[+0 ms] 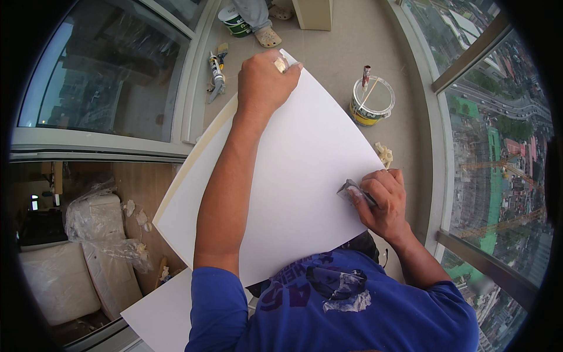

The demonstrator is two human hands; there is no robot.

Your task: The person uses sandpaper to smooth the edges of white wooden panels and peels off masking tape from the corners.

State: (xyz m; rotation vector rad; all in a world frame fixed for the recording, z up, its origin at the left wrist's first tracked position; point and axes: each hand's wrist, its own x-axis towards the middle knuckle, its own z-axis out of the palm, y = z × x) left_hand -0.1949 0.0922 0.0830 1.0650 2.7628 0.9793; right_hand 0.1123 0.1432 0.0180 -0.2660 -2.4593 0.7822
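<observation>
A large white panel (305,152) lies tilted in front of me, a pale yellow strip (199,141) running along its left edge. At its far corner my left hand (267,82) is closed, with a small cream-coloured crumpled piece (281,64) showing between the fingers; I cannot tell whether it is tape or paper. My right hand (384,199) is wrapped round a putty knife (352,188) near the panel's right edge. The knife's grey blade points left, over the white surface.
A paint bucket (373,101) with a brush stands right of the panel, near crumpled scraps (384,155). At far left lie a sealant gun (216,76) and another bucket (234,22), beside a person's shoe (268,37). Windows line the right; plastic-wrapped furniture (97,223) stands left.
</observation>
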